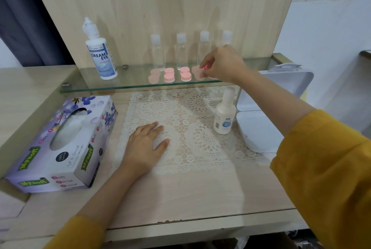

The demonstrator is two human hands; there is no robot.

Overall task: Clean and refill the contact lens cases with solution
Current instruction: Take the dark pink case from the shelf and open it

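Several pink contact lens cases point(169, 74) sit in a row on the glass shelf point(128, 86). My right hand point(222, 64) reaches over the shelf's right end and pinches a pink case point(198, 73) between thumb and fingers. A large Dream Eye solution bottle point(101, 54) stands at the shelf's left. A smaller white solution bottle point(224, 111) stands on the lace mat point(184, 128) below. My left hand point(147, 146) rests flat on the mat, fingers straight, holding nothing.
Several clear small bottles point(180, 52) line the back of the shelf against the wooden panel. A tissue box point(62, 144) lies left of the mat. White lidded containers point(261, 128) sit at the right edge of the table.
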